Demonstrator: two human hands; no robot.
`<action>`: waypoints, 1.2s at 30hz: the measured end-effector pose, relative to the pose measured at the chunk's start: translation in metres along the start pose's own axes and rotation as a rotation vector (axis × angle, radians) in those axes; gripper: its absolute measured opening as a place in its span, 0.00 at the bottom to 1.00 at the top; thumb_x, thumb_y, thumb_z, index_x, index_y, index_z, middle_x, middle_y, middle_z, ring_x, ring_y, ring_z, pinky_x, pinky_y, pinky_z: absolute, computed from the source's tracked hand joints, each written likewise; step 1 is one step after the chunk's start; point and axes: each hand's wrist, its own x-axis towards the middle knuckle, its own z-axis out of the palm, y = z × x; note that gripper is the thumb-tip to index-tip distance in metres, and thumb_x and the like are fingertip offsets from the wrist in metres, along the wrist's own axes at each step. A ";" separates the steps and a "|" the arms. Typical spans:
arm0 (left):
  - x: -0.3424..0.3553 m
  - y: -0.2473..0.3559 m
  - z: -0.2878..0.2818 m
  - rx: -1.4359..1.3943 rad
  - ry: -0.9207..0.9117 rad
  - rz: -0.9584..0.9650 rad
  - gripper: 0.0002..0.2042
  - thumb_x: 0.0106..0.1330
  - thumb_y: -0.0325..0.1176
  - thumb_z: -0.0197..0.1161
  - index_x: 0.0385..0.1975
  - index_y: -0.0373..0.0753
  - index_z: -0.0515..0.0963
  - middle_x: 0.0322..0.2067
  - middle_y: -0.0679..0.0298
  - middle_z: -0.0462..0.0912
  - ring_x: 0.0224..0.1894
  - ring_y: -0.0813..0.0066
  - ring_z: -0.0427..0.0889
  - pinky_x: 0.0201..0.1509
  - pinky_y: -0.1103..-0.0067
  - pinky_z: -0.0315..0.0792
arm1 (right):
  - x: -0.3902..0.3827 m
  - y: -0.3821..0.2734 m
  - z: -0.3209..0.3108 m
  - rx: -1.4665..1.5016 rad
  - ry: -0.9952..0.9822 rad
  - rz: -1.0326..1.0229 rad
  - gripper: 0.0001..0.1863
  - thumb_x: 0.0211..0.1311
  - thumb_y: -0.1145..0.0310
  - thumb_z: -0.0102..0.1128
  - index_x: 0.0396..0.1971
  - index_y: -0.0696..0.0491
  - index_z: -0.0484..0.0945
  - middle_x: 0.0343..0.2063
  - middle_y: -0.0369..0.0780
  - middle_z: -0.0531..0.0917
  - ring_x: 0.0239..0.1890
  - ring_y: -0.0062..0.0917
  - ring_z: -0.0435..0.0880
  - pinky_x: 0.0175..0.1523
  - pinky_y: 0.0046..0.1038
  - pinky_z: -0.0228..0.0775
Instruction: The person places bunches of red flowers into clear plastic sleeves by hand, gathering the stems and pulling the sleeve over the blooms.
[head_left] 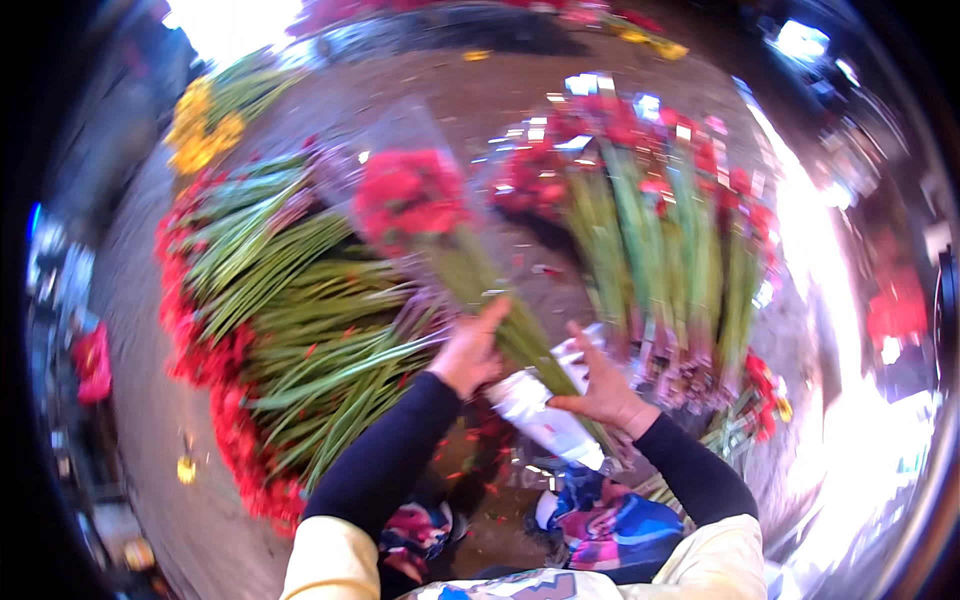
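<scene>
So, the left hand [470, 357] is curled round the stems of a red-flower bundle [468, 265], thumb on top; the right hand [608, 392] is at the lower end, thumb and fingers spread, and it's too blurry to tell how firmly it touches; the bundle's long axis runs slantwise between them, red heads up and left beyond the left hand, stem ends down by the right; so the right is nearer the white wrapper [540, 412] there; clear sleeve [402, 125] pokes out past the heads; brown floor [150, 400] underneath, with one red-flower pile [330, 290] left, a second pile [650, 230] right, and yellow flowers [203, 130] further off, upper left.
</scene>
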 end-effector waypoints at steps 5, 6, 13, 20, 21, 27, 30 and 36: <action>0.048 -0.019 0.038 0.136 -0.023 0.104 0.10 0.65 0.34 0.59 0.45 0.41 0.74 0.40 0.65 0.80 0.42 0.71 0.80 0.48 0.69 0.75 | -0.077 0.058 -0.010 0.007 -0.001 0.197 0.34 0.62 0.52 0.53 0.66 0.44 0.53 0.42 0.52 0.78 0.41 0.46 0.80 0.44 0.38 0.72; 0.057 -0.033 0.065 0.147 -0.054 0.138 0.11 0.65 0.33 0.60 0.45 0.42 0.73 0.40 0.66 0.79 0.42 0.71 0.80 0.47 0.70 0.75 | -0.090 0.067 -0.012 0.035 0.143 0.184 0.33 0.61 0.52 0.54 0.64 0.46 0.57 0.41 0.51 0.79 0.40 0.45 0.81 0.43 0.38 0.72; 0.080 -0.094 0.196 0.506 -0.342 0.050 0.46 0.61 0.41 0.65 0.69 0.40 0.36 0.59 0.55 0.66 0.59 0.70 0.66 0.63 0.73 0.58 | -0.108 0.140 -0.075 0.095 0.867 0.157 0.29 0.62 0.60 0.55 0.60 0.58 0.64 0.48 0.52 0.77 0.48 0.39 0.80 0.49 0.32 0.72; 0.069 -0.128 0.058 0.689 -0.004 -0.149 0.27 0.68 0.41 0.55 0.63 0.39 0.55 0.47 0.59 0.78 0.46 0.74 0.76 0.49 0.76 0.69 | -0.047 0.177 -0.150 -0.961 1.163 -0.036 0.22 0.58 0.59 0.59 0.52 0.51 0.73 0.38 0.44 0.80 0.37 0.36 0.80 0.40 0.32 0.72; 0.063 -0.128 0.033 0.679 0.060 -0.165 0.25 0.69 0.41 0.54 0.62 0.40 0.57 0.45 0.60 0.78 0.45 0.74 0.76 0.49 0.76 0.69 | -0.041 0.172 -0.113 -0.630 1.002 -0.126 0.18 0.58 0.59 0.60 0.47 0.50 0.75 0.35 0.42 0.80 0.36 0.36 0.80 0.40 0.32 0.72; 0.008 -0.146 -0.056 0.607 0.329 -0.270 0.16 0.70 0.39 0.51 0.55 0.41 0.67 0.39 0.63 0.80 0.36 0.80 0.77 0.40 0.83 0.71 | -0.060 0.189 0.111 0.051 -0.049 -0.060 0.12 0.54 0.60 0.62 0.35 0.51 0.80 0.31 0.41 0.81 0.33 0.35 0.81 0.39 0.31 0.72; -0.012 -0.152 -0.079 0.559 0.332 -0.328 0.15 0.71 0.38 0.51 0.54 0.41 0.68 0.38 0.65 0.80 0.36 0.81 0.77 0.40 0.84 0.70 | -0.055 0.208 0.156 0.206 0.068 0.346 0.13 0.53 0.58 0.64 0.33 0.50 0.79 0.28 0.39 0.79 0.33 0.35 0.80 0.39 0.33 0.72; -0.038 -0.164 -0.095 0.572 0.357 -0.349 0.16 0.70 0.39 0.52 0.52 0.39 0.69 0.36 0.66 0.81 0.33 0.83 0.77 0.39 0.84 0.70 | -0.048 0.219 0.186 -0.115 0.318 0.075 0.14 0.48 0.56 0.66 0.30 0.49 0.77 0.30 0.37 0.74 0.33 0.32 0.79 0.36 0.33 0.71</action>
